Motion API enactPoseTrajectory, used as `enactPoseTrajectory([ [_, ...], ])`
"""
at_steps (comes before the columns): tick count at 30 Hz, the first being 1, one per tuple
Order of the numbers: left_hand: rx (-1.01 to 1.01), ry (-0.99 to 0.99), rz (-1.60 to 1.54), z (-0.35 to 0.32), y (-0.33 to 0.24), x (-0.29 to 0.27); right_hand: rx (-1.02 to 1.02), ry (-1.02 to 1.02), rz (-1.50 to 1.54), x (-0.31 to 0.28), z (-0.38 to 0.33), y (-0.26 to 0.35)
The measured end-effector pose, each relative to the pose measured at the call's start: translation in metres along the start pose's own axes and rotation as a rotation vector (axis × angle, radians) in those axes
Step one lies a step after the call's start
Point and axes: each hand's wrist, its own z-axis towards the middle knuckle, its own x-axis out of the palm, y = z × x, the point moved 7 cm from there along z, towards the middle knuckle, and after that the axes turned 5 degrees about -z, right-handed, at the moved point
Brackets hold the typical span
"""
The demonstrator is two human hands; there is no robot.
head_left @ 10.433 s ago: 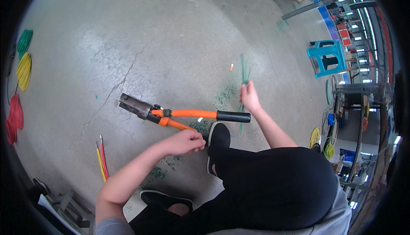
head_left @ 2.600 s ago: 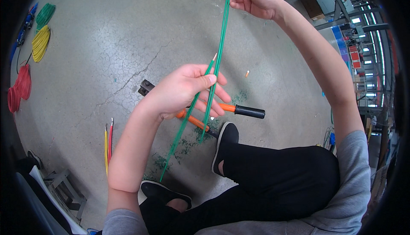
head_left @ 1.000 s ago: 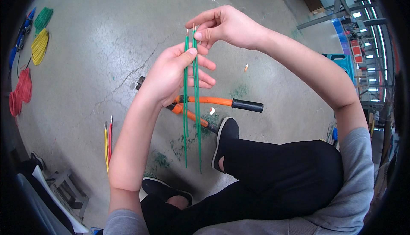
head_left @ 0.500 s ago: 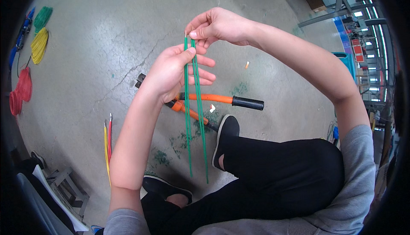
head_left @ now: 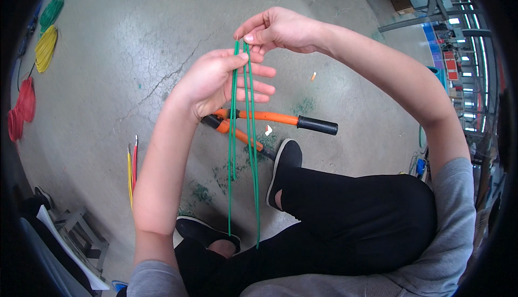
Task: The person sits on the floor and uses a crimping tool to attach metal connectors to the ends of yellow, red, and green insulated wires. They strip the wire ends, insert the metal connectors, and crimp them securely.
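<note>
Several thin green wires [head_left: 253, 140] with bare copper tips at the top hang down in front of me. My left hand [head_left: 208, 78] pinches them between thumb and index finger just below the tips, its other fingers spread behind them. My right hand [head_left: 283, 30] closes its thumb and fingers on the upper ends of the right-hand wires. The wires fall in two groups with a narrow gap, their lower ends at different heights. Behind them on the floor lies a long-handled cutter [head_left: 275, 116] with orange arms and black grips, its head partly hidden by my left wrist.
Yellow wires [head_left: 130, 175] and red wires [head_left: 135, 159] lie left of my left forearm. Green [head_left: 51, 14], yellow [head_left: 45, 50] and red [head_left: 25, 100] coils rest at far left. Green scraps [head_left: 202, 193] litter the concrete near my shoes. A grey stool [head_left: 86, 237] stands at lower left.
The green wires have shifted in my hands: one on the left now ends higher, while others hang lower. Both hands stay close together at the top. The view has shifted slightly.
</note>
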Motion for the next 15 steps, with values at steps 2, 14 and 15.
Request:
enactPoseTrajectory([
  [2, -0.015, 0.017, -0.005, -0.001, 0.0, -0.001, -0.01, 0.006, -0.014, 0.002, 0.001, 0.001],
  [14, -0.076, 0.186, -0.151, 0.005, 0.008, -0.012, -0.066, 0.035, -0.129, 0.008, 0.006, 0.003],
  [15, -0.075, 0.179, -0.143, 0.005, 0.008, -0.012, -0.062, 0.027, -0.132, 0.008, 0.005, 0.003],
])
